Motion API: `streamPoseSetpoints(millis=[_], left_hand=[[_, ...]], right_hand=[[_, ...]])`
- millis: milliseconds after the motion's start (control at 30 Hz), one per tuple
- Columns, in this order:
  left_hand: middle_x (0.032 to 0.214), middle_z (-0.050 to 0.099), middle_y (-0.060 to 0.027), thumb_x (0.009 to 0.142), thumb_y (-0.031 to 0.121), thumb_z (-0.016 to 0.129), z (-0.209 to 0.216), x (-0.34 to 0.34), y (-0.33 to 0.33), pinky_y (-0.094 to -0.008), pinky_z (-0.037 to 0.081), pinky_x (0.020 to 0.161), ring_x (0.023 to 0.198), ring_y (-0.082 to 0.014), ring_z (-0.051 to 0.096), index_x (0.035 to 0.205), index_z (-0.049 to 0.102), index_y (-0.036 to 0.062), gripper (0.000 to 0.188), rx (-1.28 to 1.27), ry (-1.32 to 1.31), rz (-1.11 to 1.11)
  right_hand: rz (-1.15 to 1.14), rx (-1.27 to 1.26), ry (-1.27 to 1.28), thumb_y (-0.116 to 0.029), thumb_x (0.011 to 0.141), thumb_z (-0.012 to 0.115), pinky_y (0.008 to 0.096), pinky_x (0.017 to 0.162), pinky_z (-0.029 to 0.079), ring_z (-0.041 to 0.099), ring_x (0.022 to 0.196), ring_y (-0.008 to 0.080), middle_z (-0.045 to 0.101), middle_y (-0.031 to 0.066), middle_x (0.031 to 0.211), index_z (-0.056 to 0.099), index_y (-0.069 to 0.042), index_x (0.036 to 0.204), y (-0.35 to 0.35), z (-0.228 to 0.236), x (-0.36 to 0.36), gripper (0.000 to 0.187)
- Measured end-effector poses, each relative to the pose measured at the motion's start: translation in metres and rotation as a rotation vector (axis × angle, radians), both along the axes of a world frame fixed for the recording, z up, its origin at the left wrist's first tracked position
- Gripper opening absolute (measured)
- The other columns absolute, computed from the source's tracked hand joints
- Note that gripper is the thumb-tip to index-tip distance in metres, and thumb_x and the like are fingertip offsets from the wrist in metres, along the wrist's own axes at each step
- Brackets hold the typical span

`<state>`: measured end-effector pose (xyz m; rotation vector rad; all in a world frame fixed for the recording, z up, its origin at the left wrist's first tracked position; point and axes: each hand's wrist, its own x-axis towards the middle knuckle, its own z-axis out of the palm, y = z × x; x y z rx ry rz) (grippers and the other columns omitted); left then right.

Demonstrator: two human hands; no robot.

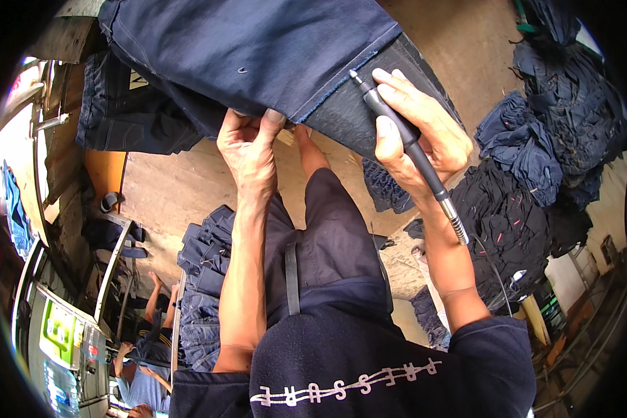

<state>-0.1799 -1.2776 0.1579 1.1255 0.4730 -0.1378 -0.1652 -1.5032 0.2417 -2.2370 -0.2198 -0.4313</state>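
Dark blue denim trousers [251,56] lie at the top of the view, with a small pale worn spot and a frayed, lighter hem along the lower right edge. Beneath that hem a dark grey flat piece [345,115] sticks out; whether it is board or cloth I cannot tell. My left hand [249,143] pinches the lower edge of the denim between thumb and fingers. In my right hand [428,132] is a black pen-shaped rotary handpiece [414,155], with a metal spring at its rear end. Its narrow metal tip is at the frayed hem.
Piles of dark garments [508,223] and blue denim [522,139] lie to the right. A stack of folded jeans [205,285] is at my left. A dark cable [494,268] hangs behind the handpiece. Another person [143,380] sits at the lower left.
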Motion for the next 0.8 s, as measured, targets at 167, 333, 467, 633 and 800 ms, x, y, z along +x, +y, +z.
streamPoseSetpoints(millis=[167,333,467,633,800], left_hand=[[0.109,0.079,-0.0098,0.094,0.005,0.089,0.004,0.001,-0.004,-0.0350,0.061,0.098,0.101,-0.0174,0.075,0.120,0.074,-0.0002,0.031,-0.043,0.004,0.008],[0.109,0.079,-0.0113,0.096,0.005,0.087,0.004,0.004,-0.004,-0.0347,0.062,0.095,0.096,-0.0181,0.076,0.118,0.073,-0.0007,0.027,-0.063,0.004,-0.005],[0.111,0.078,-0.0137,0.103,0.012,0.081,0.004,0.002,0.009,-0.0332,0.061,0.091,0.094,-0.0180,0.076,0.127,0.068,-0.0020,0.030,0.030,0.052,-0.156],[0.128,0.074,-0.0163,0.109,0.022,0.074,0.049,0.023,0.079,-0.0334,0.060,0.094,0.102,-0.0183,0.074,0.144,0.057,-0.0003,0.046,0.228,-0.019,-0.029],[0.158,0.055,-0.0158,0.104,0.029,0.080,0.092,0.121,0.166,-0.0449,0.051,0.112,0.136,-0.0305,0.060,0.158,0.050,0.0053,0.066,0.603,-0.129,-0.152]], right_hand=[[0.089,-0.006,0.001,-0.003,0.076,0.079,0.0474,0.102,0.066,0.083,0.103,0.0352,0.083,0.0205,0.103,0.080,0.006,0.105,0.003,0.002,-0.001,0.030],[0.183,-0.001,-0.009,-0.005,0.080,0.079,0.0471,0.101,0.066,0.083,0.101,0.0343,0.083,0.0191,0.101,0.081,0.005,0.104,0.004,0.001,-0.001,0.026],[0.329,0.050,-0.002,-0.008,0.087,0.077,0.0498,0.100,0.067,0.083,0.100,0.0346,0.082,0.0218,0.100,0.081,0.007,0.103,0.005,0.000,-0.004,0.022],[-0.330,0.417,0.062,-0.030,0.117,0.056,0.0489,0.110,0.059,0.076,0.119,0.0333,0.079,0.0224,0.119,0.071,0.006,0.129,-0.003,0.027,-0.020,0.041],[-0.516,0.376,0.073,-0.028,0.112,0.070,0.0366,0.103,0.057,0.075,0.111,0.0210,0.079,0.0115,0.115,0.073,-0.001,0.122,-0.007,0.081,-0.007,0.028]])
